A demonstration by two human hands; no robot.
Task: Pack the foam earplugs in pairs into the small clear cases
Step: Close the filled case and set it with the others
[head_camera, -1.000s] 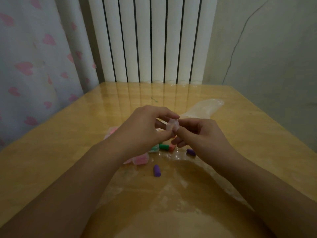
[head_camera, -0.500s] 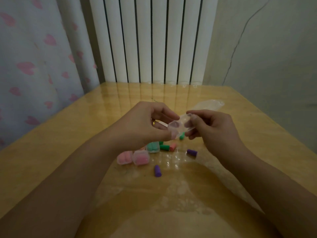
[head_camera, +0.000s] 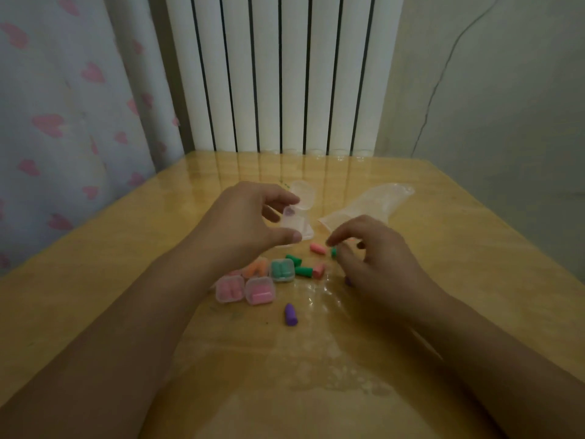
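Observation:
My left hand [head_camera: 247, 220] holds a small clear case [head_camera: 297, 224] above the table, its lid [head_camera: 304, 194] hinged up; something purplish shows inside. My right hand [head_camera: 376, 261] hangs low over the loose earplugs, fingers apart, index and thumb on either side of a green earplug [head_camera: 334, 252] that lies on the table. Other loose earplugs lie nearby: a pink one [head_camera: 317, 248], two green ones [head_camera: 303, 270] and a purple one [head_camera: 290, 314]. Several shut cases hold pairs: two pink [head_camera: 230, 289], one green [head_camera: 281, 270], one orange [head_camera: 255, 269].
The wooden table [head_camera: 95, 296] has a glossy clear film [head_camera: 319, 350] in front of me. A crumpled clear plastic bag [head_camera: 370, 202] lies behind my right hand. A white radiator [head_camera: 278, 74] and a heart-print curtain [head_camera: 63, 122] stand behind the table.
Both hands were together on the case; the lid came open. My right hand has let go and dropped to the loose earplugs, while my left hand keeps the open case.

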